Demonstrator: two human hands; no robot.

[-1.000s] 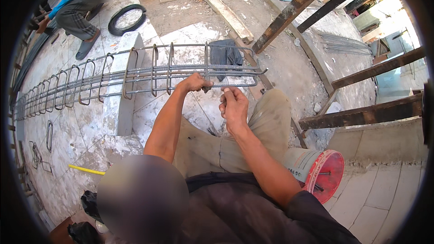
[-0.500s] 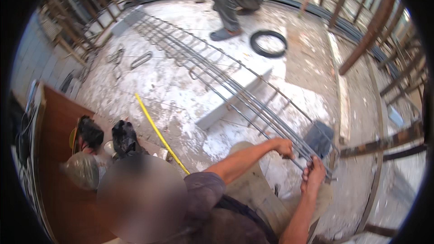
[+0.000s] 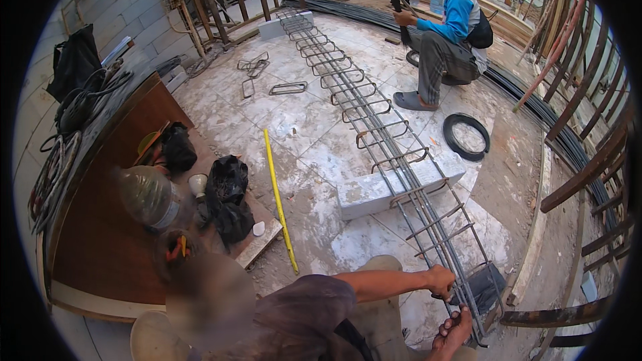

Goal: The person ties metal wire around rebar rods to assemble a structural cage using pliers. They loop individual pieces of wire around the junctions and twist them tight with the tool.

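Note:
A long cage of reinforcing bars [image 3: 394, 147], with bent stirrups along it, runs from the far middle to my hands at lower right. My left hand [image 3: 441, 281] is closed on a steel bar at the cage's left side. Nearer the bar ends, my right hand [image 3: 455, 328] has its fingers curled in beside the bars. What lies in its grip is hidden. A small dark shape lies between the two hands, too unclear to name. The cage crosses a pale block [image 3: 358, 204], and its far end lies by another pale block [image 3: 267, 29].
A co-worker [image 3: 438, 60] in blue sleeves squats beyond the cage. Near them lies a black wire coil [image 3: 447, 137]. Loose stirrups [image 3: 287, 88] and a yellow strip [image 3: 279, 200] lie left. A brown board [image 3: 100, 241], plastic jug [image 3: 144, 194] and black bag [image 3: 227, 184] stand nearer.
The view has swung, showing more of the far cage and the co-worker. Both my hands stay at the near end of the bars, with the right hand now lower beside them.

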